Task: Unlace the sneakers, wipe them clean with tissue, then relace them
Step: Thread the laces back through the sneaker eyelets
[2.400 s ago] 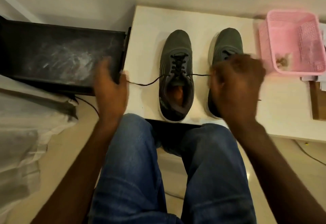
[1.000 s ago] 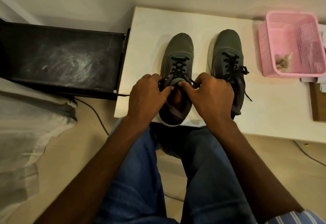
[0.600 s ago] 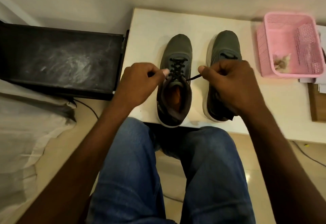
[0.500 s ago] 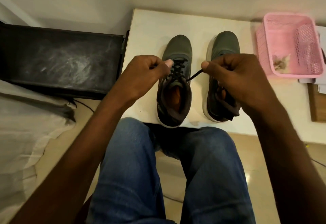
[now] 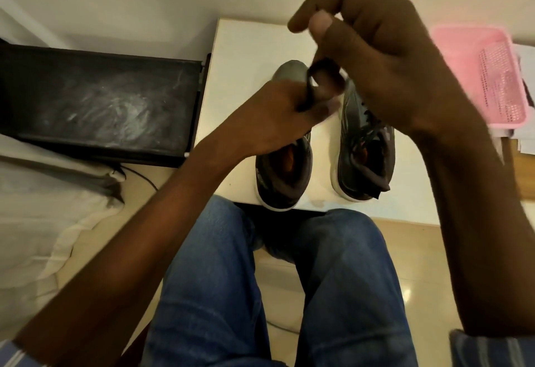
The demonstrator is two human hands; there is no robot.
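Note:
Two dark grey sneakers stand side by side on a white table (image 5: 246, 48), toes pointing away from me. My left hand (image 5: 278, 117) is over the middle of the left sneaker (image 5: 285, 175) and grips a dark shoelace (image 5: 311, 77) that loops up from it. My right hand (image 5: 376, 57) is raised above both shoes with its fingers curled, and it seems to pinch the other end of that lace; motion blur hides the contact. The right sneaker (image 5: 364, 152) is laced and partly covered by my right wrist.
A pink plastic basket (image 5: 492, 77) sits on the table to the right, with papers behind it. A black box (image 5: 98, 100) stands left of the table, with white cloth (image 5: 43, 193) in front of it. My knees in jeans (image 5: 220, 265) are under the table's front edge.
Both hands pulled the lace ends sideways, came back to the left sneaker's top eyelets, then rose. My right hand now sits much higher, and a lace loop hangs between the hands.

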